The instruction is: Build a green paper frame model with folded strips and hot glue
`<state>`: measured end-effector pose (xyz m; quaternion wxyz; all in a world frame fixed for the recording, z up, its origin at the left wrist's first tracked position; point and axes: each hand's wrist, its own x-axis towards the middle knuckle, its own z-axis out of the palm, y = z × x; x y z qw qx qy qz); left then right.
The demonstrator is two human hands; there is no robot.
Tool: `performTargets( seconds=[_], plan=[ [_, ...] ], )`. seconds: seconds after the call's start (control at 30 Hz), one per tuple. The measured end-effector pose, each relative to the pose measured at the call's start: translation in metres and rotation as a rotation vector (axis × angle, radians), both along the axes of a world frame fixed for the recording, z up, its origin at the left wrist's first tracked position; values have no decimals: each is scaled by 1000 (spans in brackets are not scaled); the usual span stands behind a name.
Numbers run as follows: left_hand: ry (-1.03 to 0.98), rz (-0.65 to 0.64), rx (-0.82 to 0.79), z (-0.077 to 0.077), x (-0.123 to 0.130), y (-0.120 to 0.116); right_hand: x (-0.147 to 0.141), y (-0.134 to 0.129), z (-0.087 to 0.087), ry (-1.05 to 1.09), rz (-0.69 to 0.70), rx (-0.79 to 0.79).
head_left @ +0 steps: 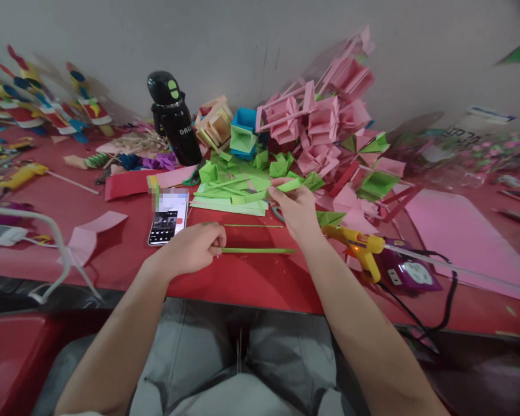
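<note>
My left hand [195, 247] is closed on one end of a narrow green paper strip [260, 251], which stretches to the right across the red table. Farther up, my right hand [295, 209] pinches a rolled green paper piece [266, 193] at its right end. A thinner green sliver [253, 226] lies between the two hands. Behind my right hand sits a heap of folded green paper pieces [242, 172] on pale green sheets [229, 206]. Part of a scissors handle [278, 214] shows beside my right wrist.
A lit phone [169, 222] lies left of my left hand. Behind stand a black bottle [177, 124] and pink paper boxes [325, 118]. A yellow glue gun [361, 248] rests right of my forearm by a purple power strip [409, 268]. A pink sheet [463, 237] lies farther right.
</note>
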<state>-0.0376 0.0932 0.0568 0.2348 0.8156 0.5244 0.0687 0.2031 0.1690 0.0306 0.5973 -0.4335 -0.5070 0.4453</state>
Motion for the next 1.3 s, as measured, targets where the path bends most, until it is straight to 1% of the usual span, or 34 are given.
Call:
performTargets(
  seconds=[0.13, 0.2, 0.27, 0.33, 0.4, 0.47, 0.6, 0.7, 0.8, 0.9, 0.97, 1.07, 1.17, 1.3],
  plan=[
    [39, -27, 81, 6, 2, -7, 0, 1, -1, -5, -1, 1],
    [22, -50, 169, 8, 1, -12, 0, 1, -1, 12, 1, -4],
    [-11, -58, 295, 9, -1, -15, 1, 1, 1, 29, 10, -19],
    [-47, -32, 440, 10, -5, -15, 3, 1, 4, 42, 44, -39],
    [-91, 28, 567, 10, -8, -14, 5, 0, 7, 62, 98, -55],
    [-139, 101, 627, 11, -12, -10, 7, 0, 10, 92, 140, -63],
    [-281, 270, 614, 14, -18, 6, 10, -4, 16, 148, 133, -32],
    [-476, 425, 615, 16, -18, 24, 8, -9, 20, 147, 122, 35],
    [-671, 557, 571, 14, -10, 41, 4, -12, 21, 89, 121, 82],
    [-839, 600, 446, 8, 4, 54, 1, -14, 21, 29, 80, 132],
    [-964, 622, 391, 2, 13, 60, 0, -16, 21, -18, 57, 152],
    [-1127, 660, 304, -6, 21, 66, -2, -16, 19, -87, 113, 132],
    [-1192, 672, 241, -12, 19, 71, -7, -15, 10, -150, 194, 92],
    [-1215, 658, 250, -16, 10, 73, -18, -14, -1, -154, 268, 22]
  ],
)
